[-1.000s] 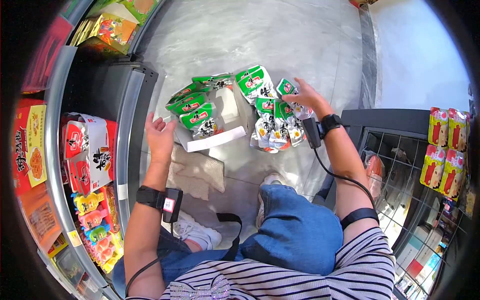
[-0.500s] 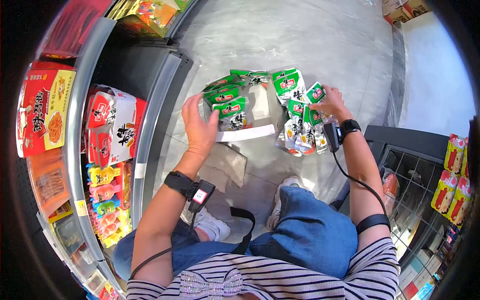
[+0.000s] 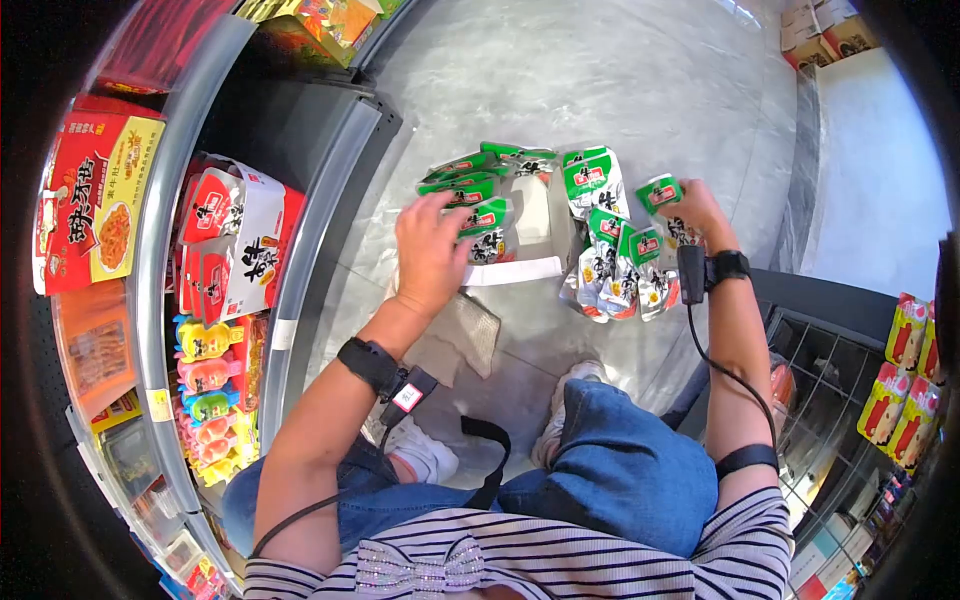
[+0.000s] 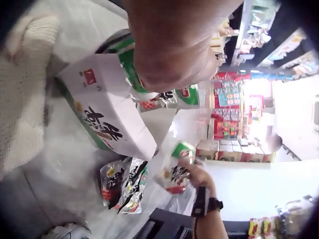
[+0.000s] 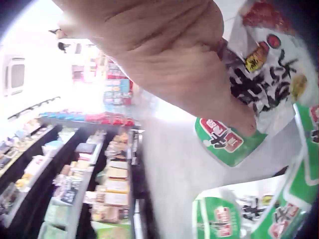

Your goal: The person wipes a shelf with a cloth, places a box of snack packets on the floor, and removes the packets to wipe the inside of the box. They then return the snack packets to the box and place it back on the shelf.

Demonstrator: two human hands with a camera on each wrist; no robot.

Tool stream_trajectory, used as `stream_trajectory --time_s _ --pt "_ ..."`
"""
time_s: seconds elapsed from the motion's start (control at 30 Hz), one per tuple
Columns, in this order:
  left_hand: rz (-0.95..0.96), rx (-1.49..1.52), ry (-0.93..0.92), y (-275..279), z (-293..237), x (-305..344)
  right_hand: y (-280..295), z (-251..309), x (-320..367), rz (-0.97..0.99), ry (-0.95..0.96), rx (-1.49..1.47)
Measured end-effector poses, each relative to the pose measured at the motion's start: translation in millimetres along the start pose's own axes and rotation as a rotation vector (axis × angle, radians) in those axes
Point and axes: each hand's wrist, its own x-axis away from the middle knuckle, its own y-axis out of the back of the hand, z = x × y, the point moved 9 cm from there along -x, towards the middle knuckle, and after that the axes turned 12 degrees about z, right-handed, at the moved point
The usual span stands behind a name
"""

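Observation:
My right hand point(image 3: 706, 214) pinches the top of a green-and-silver snack packet point(image 3: 657, 193); the right wrist view shows my thumb over the green part of this packet point(image 5: 224, 142). More such packets point(image 3: 607, 262) lie overlapping on the floor beside it, to the right of an open white carton point(image 3: 512, 270). Several packets point(image 3: 488, 220) stand in the carton's left side. Over these is my left hand point(image 3: 430, 255), its fingers spread and loosely bent, fingertips right at the packets. In the left wrist view the carton's printed side point(image 4: 99, 104) shows below that hand.
Shop shelves with a red-and-white carton point(image 3: 245, 240) and toy-shaped sweets point(image 3: 208, 375) line the left. A beige cloth point(image 3: 470, 335) lies on the grey floor point(image 3: 600, 90) near the carton. To the right stands a wire rack point(image 3: 820, 370) with hanging yellow-and-red packs point(image 3: 905, 340).
My left hand has moved right from beside the shelf to the packets in the carton. The right hand has taken hold of a packet and drawn it slightly right of the others.

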Motion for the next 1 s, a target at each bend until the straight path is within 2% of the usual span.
stream_trajectory --time_s 0.07,0.17,0.27,0.33,0.37,0.4,0.47,0.53,0.63,0.67,0.7,0.73,0.9,1.0 --pt "0.096 -0.055 -0.136 -7 -19 -13 23 24 16 -0.044 0.060 -0.111" --pt "0.294 -0.123 -0.280 -31 -44 -29 41 100 59 -0.023 0.430 -0.726" --pt "0.487 -0.302 -0.296 -62 -53 -37 32 168 86 0.040 0.563 -0.325" --pt "0.730 -0.361 -0.232 -84 -48 -38 -4 205 88 0.246 0.696 -0.630" --pt "0.855 -0.387 -0.196 -94 -44 -33 -16 214 83 0.212 0.711 -0.610" --pt "0.567 -0.432 -0.279 -80 -49 -36 -28 220 76 0.181 0.724 -0.590" --pt "0.489 -0.408 -0.260 -80 -40 -31 -42 221 64 0.126 0.714 -0.550" --pt "0.482 -0.415 -0.261 -82 -34 -26 -50 218 53 0.070 0.663 -0.511" --pt "0.549 -0.569 -0.248 -77 -33 -21 -41 209 51 -0.055 0.734 -0.436" --pt "0.581 -0.646 -0.242 -76 -32 -20 -43 202 48 -0.033 0.712 -0.462" --pt "0.497 -0.644 -0.287 -68 -35 -19 -44 195 45 -0.011 0.690 -0.487" --pt "0.489 -0.593 -0.291 -64 -34 -19 -49 189 42 0.010 0.666 -0.513" --pt "0.444 -0.394 -0.316 -49 -24 -19 -57 189 56 -0.177 0.714 -0.171" --pt "0.369 -0.408 -0.316 -47 -23 -18 -60 203 75 -0.222 0.725 0.011"
